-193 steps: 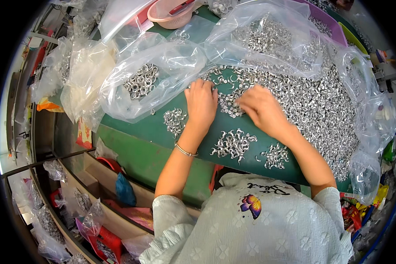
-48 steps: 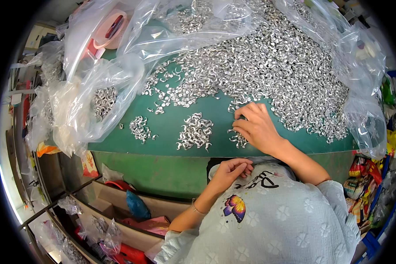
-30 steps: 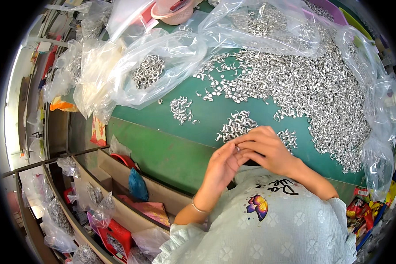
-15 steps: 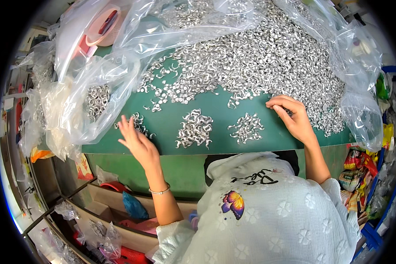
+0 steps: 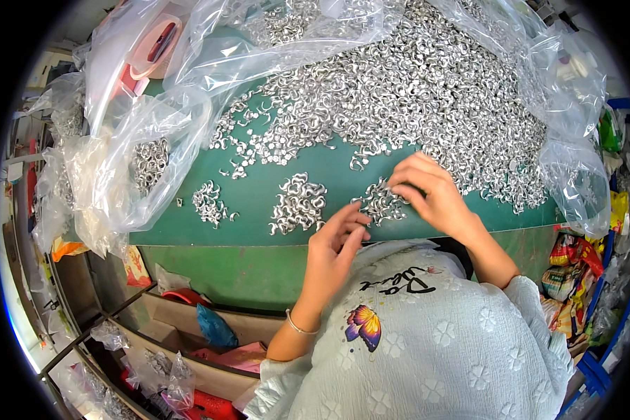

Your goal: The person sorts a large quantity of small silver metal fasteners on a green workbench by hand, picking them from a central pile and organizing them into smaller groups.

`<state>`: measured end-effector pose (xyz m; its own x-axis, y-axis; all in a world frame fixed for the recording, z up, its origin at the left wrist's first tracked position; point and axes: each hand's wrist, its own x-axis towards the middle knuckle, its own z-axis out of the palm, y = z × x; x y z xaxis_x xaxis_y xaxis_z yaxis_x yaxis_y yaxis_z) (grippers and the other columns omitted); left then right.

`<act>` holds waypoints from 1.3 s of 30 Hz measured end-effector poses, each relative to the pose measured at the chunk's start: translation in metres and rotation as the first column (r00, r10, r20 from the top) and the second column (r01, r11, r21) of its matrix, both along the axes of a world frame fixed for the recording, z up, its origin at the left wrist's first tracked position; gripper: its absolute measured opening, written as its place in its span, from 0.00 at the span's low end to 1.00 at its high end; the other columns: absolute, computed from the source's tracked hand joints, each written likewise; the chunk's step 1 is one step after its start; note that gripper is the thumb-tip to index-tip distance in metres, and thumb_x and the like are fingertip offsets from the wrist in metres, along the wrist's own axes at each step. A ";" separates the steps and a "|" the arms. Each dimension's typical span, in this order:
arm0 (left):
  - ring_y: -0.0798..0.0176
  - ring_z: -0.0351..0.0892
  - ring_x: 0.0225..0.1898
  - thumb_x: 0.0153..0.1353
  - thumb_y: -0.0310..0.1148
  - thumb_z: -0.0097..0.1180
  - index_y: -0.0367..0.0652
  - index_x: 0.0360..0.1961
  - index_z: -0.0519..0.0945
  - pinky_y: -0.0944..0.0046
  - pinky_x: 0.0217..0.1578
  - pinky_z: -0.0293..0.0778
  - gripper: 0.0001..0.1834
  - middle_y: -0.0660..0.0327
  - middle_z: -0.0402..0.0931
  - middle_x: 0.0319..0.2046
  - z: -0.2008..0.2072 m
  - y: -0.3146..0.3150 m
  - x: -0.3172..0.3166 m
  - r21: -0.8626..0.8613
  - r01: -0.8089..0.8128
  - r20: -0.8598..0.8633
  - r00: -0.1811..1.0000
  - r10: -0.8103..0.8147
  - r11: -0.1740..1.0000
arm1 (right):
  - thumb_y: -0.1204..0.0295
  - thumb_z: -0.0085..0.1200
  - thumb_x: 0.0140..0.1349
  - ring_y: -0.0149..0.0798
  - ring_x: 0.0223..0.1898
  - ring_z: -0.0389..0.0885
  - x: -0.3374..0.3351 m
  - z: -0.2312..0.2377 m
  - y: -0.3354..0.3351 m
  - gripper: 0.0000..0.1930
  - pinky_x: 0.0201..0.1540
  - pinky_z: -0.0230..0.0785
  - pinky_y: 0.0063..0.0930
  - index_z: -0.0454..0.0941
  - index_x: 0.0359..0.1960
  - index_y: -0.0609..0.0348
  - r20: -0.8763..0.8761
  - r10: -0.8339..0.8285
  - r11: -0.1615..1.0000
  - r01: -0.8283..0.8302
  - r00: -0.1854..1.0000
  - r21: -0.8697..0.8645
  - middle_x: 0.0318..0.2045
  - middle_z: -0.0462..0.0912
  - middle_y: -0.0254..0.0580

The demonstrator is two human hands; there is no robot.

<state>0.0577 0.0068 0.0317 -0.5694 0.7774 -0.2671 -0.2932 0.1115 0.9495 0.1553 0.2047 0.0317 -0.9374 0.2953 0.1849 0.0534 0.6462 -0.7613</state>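
Note:
Small curved silvery metal pieces form a large heap (image 5: 413,91) across the table, with three small piles in front. My left hand (image 5: 336,241) is at the near left edge of the right-hand pile (image 5: 381,203), its fingers loosely bent and the thumb apart. On the other side of that pile, my right hand (image 5: 430,192) has its thumb and fingertips brought together; what they may hold is hidden. The middle pile (image 5: 297,203) lies left of my left hand, and the left pile (image 5: 211,203) is farther off, untouched.
The green tabletop (image 5: 252,220) ends just in front of me. Clear plastic sheeting (image 5: 182,105) drapes over the left and back, and more plastic (image 5: 574,161) hangs at the right. A pink basket (image 5: 154,52) stands at the back left. Open drawers (image 5: 168,329) are below left.
My left hand has swung right from the left pile to the right-hand pile, its spread fingers now bent. My right hand has moved left and slightly nearer, from the heap's edge to the same pile.

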 end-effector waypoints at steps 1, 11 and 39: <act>0.66 0.78 0.36 0.65 0.20 0.47 0.31 0.56 0.71 0.69 0.34 0.75 0.18 0.54 0.78 0.41 0.000 0.004 -0.002 0.043 0.014 0.084 0.996 -0.017 0.999 | 0.79 0.59 0.54 0.43 0.38 0.75 -0.003 0.005 -0.007 0.07 0.42 0.66 0.33 0.80 0.36 0.60 -0.046 0.050 0.999 -0.050 0.998 0.005 0.33 0.78 0.40; 0.71 0.76 0.31 0.68 0.24 0.48 0.30 0.46 0.79 0.70 0.33 0.75 0.11 0.58 0.80 0.34 -0.005 -0.042 -0.106 -0.041 -0.490 -0.605 0.706 0.368 0.871 | 0.82 0.53 0.60 0.42 0.39 0.81 -0.007 0.017 0.002 0.11 0.43 0.73 0.31 0.80 0.43 0.63 -0.025 -0.164 0.963 0.154 0.986 -0.222 0.37 0.82 0.45; 0.62 0.80 0.41 0.70 0.31 0.46 0.25 0.50 0.75 0.64 0.46 0.76 0.17 0.49 0.80 0.42 -0.050 -0.021 0.023 0.023 0.205 0.720 0.675 -0.159 0.978 | 0.80 0.60 0.51 0.44 0.45 0.74 0.031 -0.007 0.005 0.08 0.50 0.67 0.36 0.79 0.34 0.61 -0.020 0.091 0.995 -0.090 0.996 0.040 0.41 0.78 0.38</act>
